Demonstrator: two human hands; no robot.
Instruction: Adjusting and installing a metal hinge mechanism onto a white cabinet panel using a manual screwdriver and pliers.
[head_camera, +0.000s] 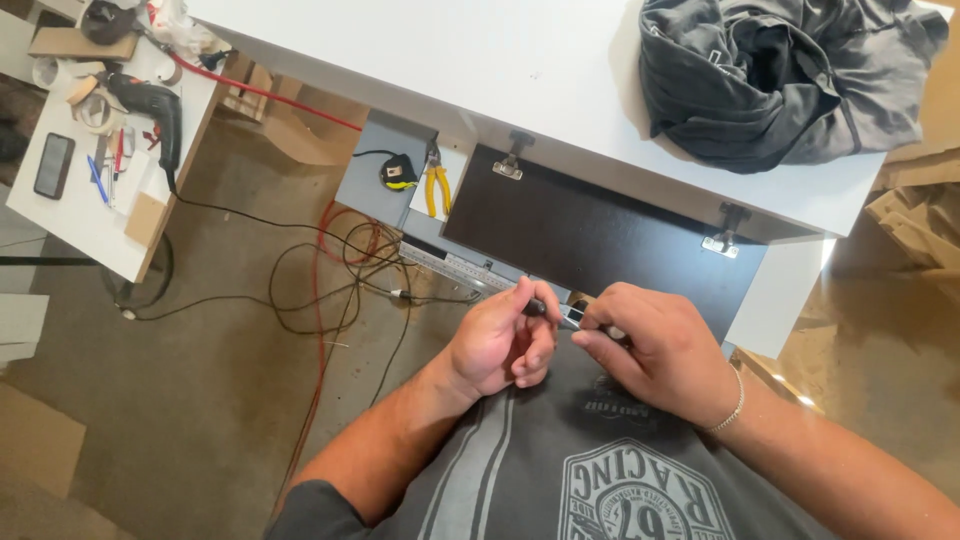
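**A slim tool held crosswise between two hands, close to the body**

A small dark pen-like tool (558, 315) is gripped between both hands in front of the chest, near the lower middle of the view; its long axis runs left to right, tilted slightly so that the right end sits a little nearer; only a short stretch of it is seen in the gap between the hands, so its exact kind cannot be told. The left hand (500, 345) is curled, with thumb and forefinger pinched on the tool's left end; the right hand (660, 350) is closed over the right end, its fingers folded down and a thin bracelet (733, 405) worn at the wrist. Both hands are in touch with the tool, so neither is nearer than the other; the tool lies to the right of the left hand and to the left of the right hand.

Just beyond the hands a dark brown panel (590, 240) is seen, fitted with two metal hinges (722, 240) along its far edge, below the white bench (450, 60); a crumpled grey garment (780, 80) is laid on the bench at far right. Yellow-handled pliers (436, 185) and a tape measure (398, 172) are set to the left of the panel; a power drill (150, 105) rests on a second bench at far left, well apart, with cables (320, 270) spread over the floor.
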